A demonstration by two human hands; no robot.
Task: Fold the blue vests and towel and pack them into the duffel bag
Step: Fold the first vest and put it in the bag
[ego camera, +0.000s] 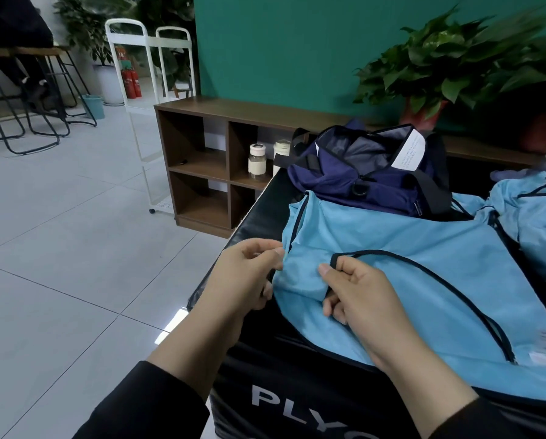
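Step in hand, by look of it: folding first vest, nothing packed yet.

Left hand (249, 274) at desk (262, 201) left edge, fingers pinching vest (392, 248) side hem.

Right hand (357, 293) just beside it, knuckles up, curled round dark-trimmed armhole edge.

Vest spread flat along desk near edge.

Duffel bag (360, 182) unzipped at far edge, touching vest.

More blue vests (531, 210) heaped at right edge.

Next move likely calls for lifting pinched side, carrying it across toward right, keeping fabric flat.

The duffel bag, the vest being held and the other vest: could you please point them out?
duffel bag (344, 188): head view, navy front side.
held vest (392, 236): head view, flat middle panel.
other vest (531, 217): head view, bunched fabric.
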